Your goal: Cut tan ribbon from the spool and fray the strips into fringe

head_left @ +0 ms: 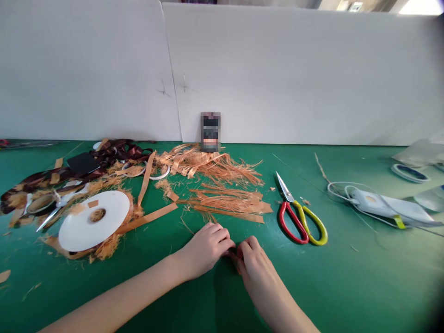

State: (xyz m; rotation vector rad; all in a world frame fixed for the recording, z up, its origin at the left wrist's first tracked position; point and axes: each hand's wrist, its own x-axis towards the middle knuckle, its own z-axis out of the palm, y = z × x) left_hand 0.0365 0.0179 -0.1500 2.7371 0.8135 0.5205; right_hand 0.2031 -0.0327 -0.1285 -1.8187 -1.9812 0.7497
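Observation:
My left hand (pixel 206 247) and my right hand (pixel 255 266) meet on the green table (pixel 347 286), fingers curled and pinched together over something small and dark between them that I cannot make out. Just beyond them lie frayed strips of orange ribbon (pixel 229 201). A white ribbon spool (pixel 93 219) with an orange ribbon tail lies to the left of my left hand. Scissors (pixel 300 215) with one red and one yellow handle lie to the right of the strips, blades pointing away.
A heap of dark brown ribbon (pixel 114 150), tape rings and a black card (pixel 82 163) fills the far left. A white device with a cable (pixel 378 203) lies at the right. White boards (pixel 277 74) wall the table's back.

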